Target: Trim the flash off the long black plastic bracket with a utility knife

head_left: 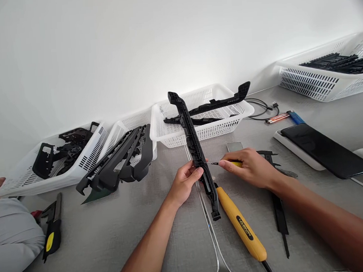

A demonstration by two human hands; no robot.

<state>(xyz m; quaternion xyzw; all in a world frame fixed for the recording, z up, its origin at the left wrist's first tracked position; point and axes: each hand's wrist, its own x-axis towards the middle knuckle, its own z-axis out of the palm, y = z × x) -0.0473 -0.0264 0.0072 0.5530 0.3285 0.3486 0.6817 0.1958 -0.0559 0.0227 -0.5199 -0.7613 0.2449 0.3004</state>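
A long black plastic part point(191, 139) is held up at a slant over the grey table. My left hand point(186, 181) grips it below its middle, thumb on top. My right hand point(248, 166) is closed round a small yellow-handled tool point(237, 163), whose thin metal tip reaches the right edge of the part. Under the part's lower end lies a yellow power tool point(242, 225) with a black cord. Behind the part, a white basket point(169, 139) holds more long black parts point(218, 104).
Black calipers point(278, 212) lie beneath my right forearm. A phone point(325, 148) rests on a white box at the right. White baskets point(321, 87) of black parts stand along the wall. Another person's grey sleeve point(11, 243) is at the far left, near a second caliper point(53, 228).
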